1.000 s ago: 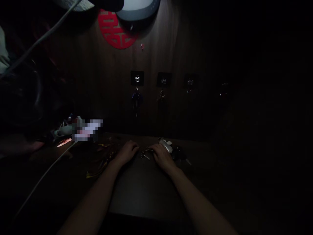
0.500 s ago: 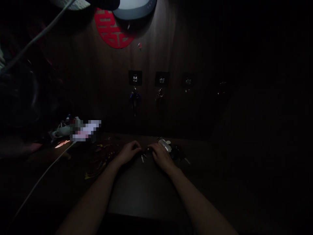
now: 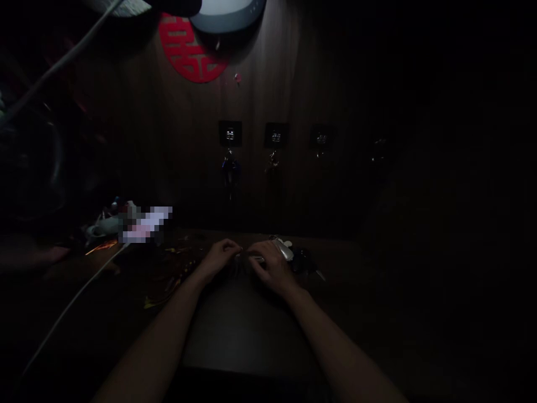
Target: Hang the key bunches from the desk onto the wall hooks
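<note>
In dim light, my left hand (image 3: 218, 258) has its thumb and forefinger pinched at a small bunch of keys (image 3: 238, 262), which shows only faintly. Close beside it, my right hand (image 3: 272, 267) curls its fingers toward the same keys. A pale sliver shows between its thumb and fingers, too dark to name. Against the right hand's far side lies a smooth silver object (image 3: 285, 250). Just right of that is a dark bunch with a key (image 3: 320, 275) sticking out.
Dark strings with yellow ends (image 3: 161, 291) lie left of my left arm. Further left are a lit, blurred-out screen (image 3: 149, 224), a white cable (image 3: 75, 299) and another person's hand (image 3: 52, 254). Wall hooks (image 3: 230, 134) hold keys below a red paper cutout (image 3: 193, 56).
My right hand has turned, with its thumb now lower and apart from the fingers. The keys between the hands have shifted slightly left and show less clearly. My left hand stays nearly in place.
</note>
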{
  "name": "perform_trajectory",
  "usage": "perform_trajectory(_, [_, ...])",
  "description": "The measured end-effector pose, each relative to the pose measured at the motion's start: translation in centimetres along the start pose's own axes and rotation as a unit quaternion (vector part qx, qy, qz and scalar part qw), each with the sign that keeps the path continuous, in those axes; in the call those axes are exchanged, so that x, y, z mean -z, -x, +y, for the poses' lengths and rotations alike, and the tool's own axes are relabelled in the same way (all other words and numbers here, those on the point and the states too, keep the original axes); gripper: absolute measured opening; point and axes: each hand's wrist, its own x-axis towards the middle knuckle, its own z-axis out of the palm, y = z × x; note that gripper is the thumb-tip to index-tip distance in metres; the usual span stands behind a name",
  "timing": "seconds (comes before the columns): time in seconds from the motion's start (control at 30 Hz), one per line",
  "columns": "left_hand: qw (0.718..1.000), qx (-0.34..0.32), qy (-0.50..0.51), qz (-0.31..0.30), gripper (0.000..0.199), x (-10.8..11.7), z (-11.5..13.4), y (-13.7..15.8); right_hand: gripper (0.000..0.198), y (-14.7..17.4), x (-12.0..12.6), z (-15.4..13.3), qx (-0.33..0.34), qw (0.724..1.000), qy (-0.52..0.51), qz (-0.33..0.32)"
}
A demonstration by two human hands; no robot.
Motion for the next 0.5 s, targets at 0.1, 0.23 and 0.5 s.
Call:
perform_trajectory(0.1, [1.0, -0.002, 0.004, 0.004, 0.017, 0.0, 0.1, 0.0, 0.015, 0.1, -0.2, -0.4, 0.007, 0.999, 0.001, -0.035])
perform_trajectory(0.23, [1.0, -0.007, -0.012, 0.005, 0.017, -0.2, 0.3, 0.1, 0.026, 0.2, -0.8, -0.7, -0.022, 0.997, 0.013, -0.072])
perform_trajectory(0.5, [1.0, 0.002, -0.01, -0.007, 0.02, -0.3, 0.6, 0.5, 0.021, 0.2, -1.2, -0.2, -0.06, 0.996, 0.007, -0.072])
